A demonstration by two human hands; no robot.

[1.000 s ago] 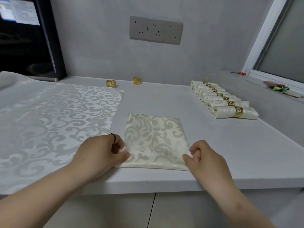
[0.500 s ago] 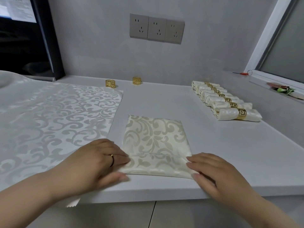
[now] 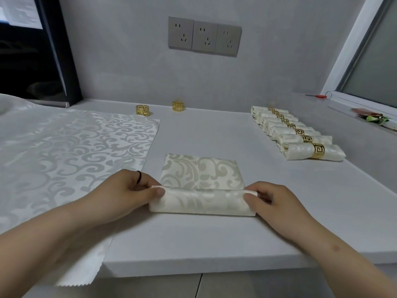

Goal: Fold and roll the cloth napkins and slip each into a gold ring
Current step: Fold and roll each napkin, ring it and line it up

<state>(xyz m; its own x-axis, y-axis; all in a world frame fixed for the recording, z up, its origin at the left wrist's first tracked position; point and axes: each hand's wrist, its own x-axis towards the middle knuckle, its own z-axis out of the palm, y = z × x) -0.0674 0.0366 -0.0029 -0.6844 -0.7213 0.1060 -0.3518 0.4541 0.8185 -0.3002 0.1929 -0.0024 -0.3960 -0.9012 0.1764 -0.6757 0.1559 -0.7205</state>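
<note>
Napkin (image 3: pixel 202 175), cream with a pale scroll pattern, lies folded on the grey bench (image 3: pixel 214 239) close to the front edge. Its near part is curled into a loose roll that runs side to side. The person's left hand (image 3: pixel 126 194) grips the left end of that roll, with the thumb on the near face and the fingers bent over the top. A dark band (image 3: pixel 139 176) sits on one finger of this hand. The right hand (image 3: pixel 277 203) holds the right end the same way, thumb in front and fingers curled behind. Past the roll, the far part of the napkin lies flat.

Left of the napkin, and just apart from it, a large white cloth (image 3: pixel 71 151) with a silvery scroll pattern is spread out. The cloth's near corner hangs over the front edge beneath the left forearm.

Right of the napkin and farther back, well apart from it, lies a row of finished rolls (image 3: pixel 296 134). They lie side by side, each banded by a gold ring with a key pattern.

Beyond the napkin, near the wall, two loose gold rings stand on edge. The left ring (image 3: pixel 142 109) is just beside the large cloth's far corner, and the right ring (image 3: pixel 177 106) stands apart from it.

On the wall above and behind the napkin are three grey sockets (image 3: pixel 204 36). Far to the napkin's left stands a dark screen (image 3: pixel 32 50). Far to its right, a red-handled tool (image 3: pixel 318 95) rests on a window sill.
</note>
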